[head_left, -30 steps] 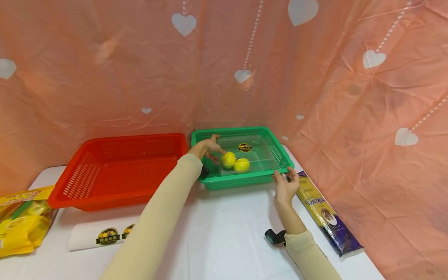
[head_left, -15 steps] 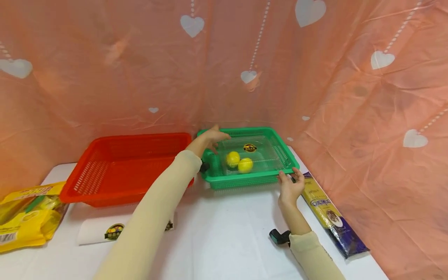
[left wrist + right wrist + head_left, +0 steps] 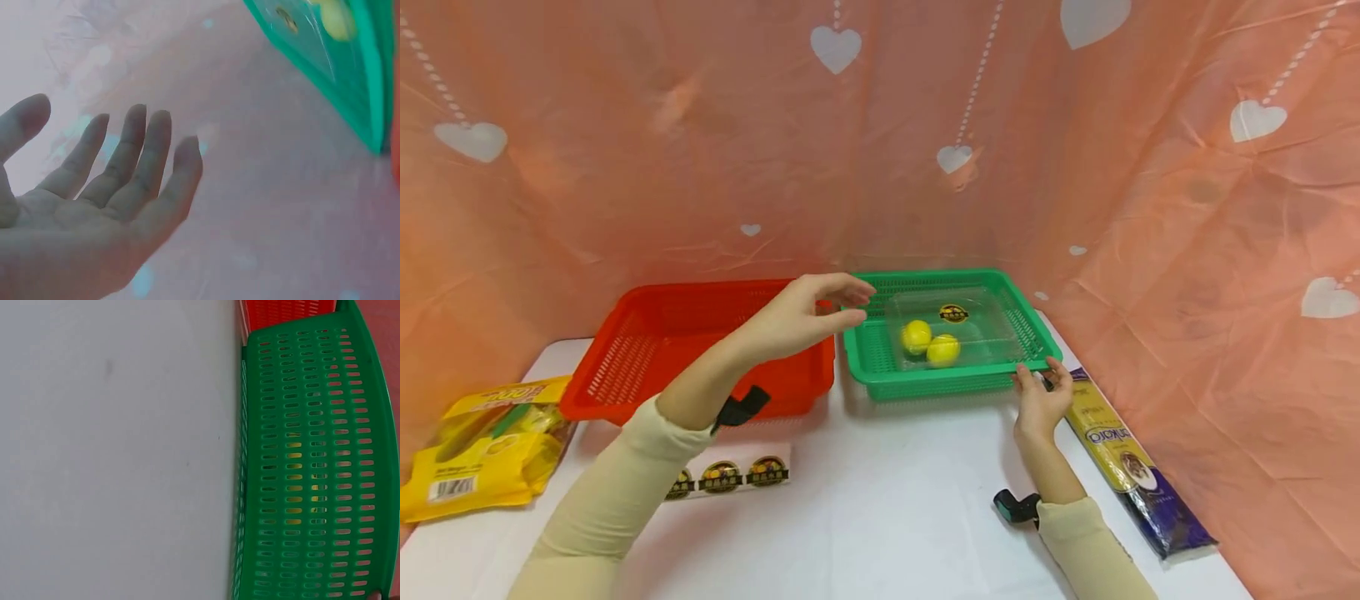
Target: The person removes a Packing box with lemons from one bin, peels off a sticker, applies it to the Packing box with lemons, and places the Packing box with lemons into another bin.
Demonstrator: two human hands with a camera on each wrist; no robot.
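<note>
My left hand (image 3: 805,312) hovers over the right side of the red basket (image 3: 655,296), fingers loosely extended and holding nothing. In the left wrist view the palm and spread fingers of this hand (image 3: 119,194) face up. At the front right corner of the green basket (image 3: 947,375), my right hand (image 3: 1043,400) pinches the rim between thumb and fingers. Only a fingertip of it shows in the right wrist view. Inside the green basket lies a clear plastic box (image 3: 988,342) with a dark round label. Two yellow, lemon-like round things (image 3: 916,337) sit in the box's left part.
A long gold-and-purple pasta packet (image 3: 1120,467) lies along the right table edge. On the left rests a yellow bag (image 3: 490,454). A white strip with round fruit labels (image 3: 722,477) lies before the red basket. A pink curtain (image 3: 880,167) hangs behind.
My left hand has left the yellow round things and moved left, out of the green basket. The right hand stays on the rim. The head view has shifted slightly left.
</note>
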